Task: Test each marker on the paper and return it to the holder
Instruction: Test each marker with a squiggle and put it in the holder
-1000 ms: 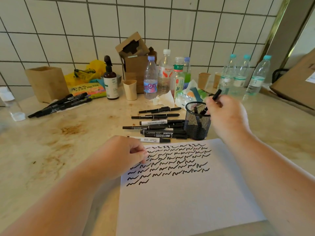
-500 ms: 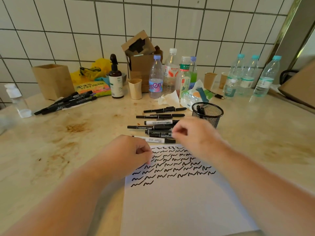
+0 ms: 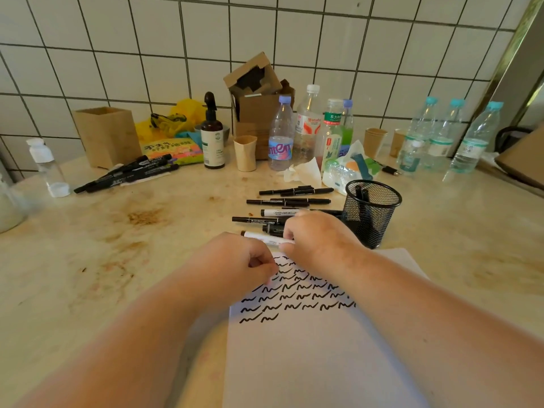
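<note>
A white sheet of paper (image 3: 318, 357) lies in front of me, its upper part covered in rows of black squiggles. My left hand (image 3: 235, 266) rests as a loose fist on the paper's top left corner. My right hand (image 3: 318, 234) reaches over the top edge and its fingers close on a white-barrelled marker (image 3: 265, 238) that lies nearest the paper. Several more black markers (image 3: 290, 201) lie in a row behind it. A black mesh holder (image 3: 371, 213) stands to the right with a couple of markers inside.
A second bunch of black markers (image 3: 126, 173) lies at the back left beside a brown box (image 3: 107, 136). Bottles (image 3: 281, 134), paper cups (image 3: 245, 153), a spray bottle (image 3: 212, 136) and tissues (image 3: 306, 172) line the tiled wall. More water bottles (image 3: 471, 139) stand at the back right.
My right hand put a marker in the holder, then came down and left to the nearest marker on the counter. My left hand stayed on the paper.
</note>
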